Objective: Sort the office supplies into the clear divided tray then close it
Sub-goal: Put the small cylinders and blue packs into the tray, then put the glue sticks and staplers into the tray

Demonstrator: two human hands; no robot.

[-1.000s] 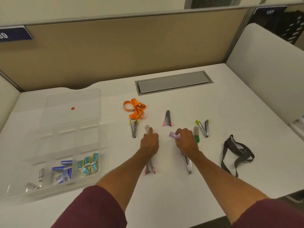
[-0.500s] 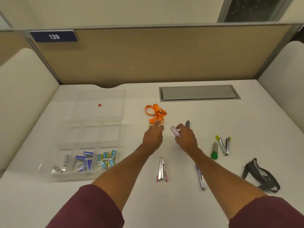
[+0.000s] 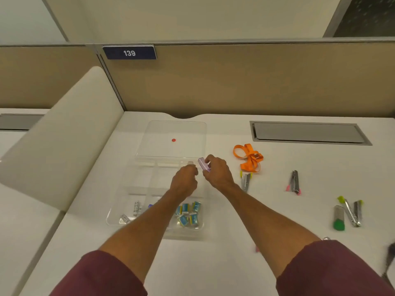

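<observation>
The white desk (image 3: 245,263) fills the lower frame. The clear tray (image 3: 136,189) sits in the middle, lid open. Above it, the right hand (image 3: 217,173) pinches a purple stick (image 3: 203,164). The left hand (image 3: 184,180) pinches a small pale piece (image 3: 190,163).

The white desk (image 3: 277,210) carries a clear divided tray (image 3: 119,218) with its lid open flat behind it. To the tray's right lie an orange ribbon (image 3: 249,157), three small staplers (image 3: 294,182) well apart, and a green-capped tube (image 3: 339,217) beside the far-right stapler.
</observation>
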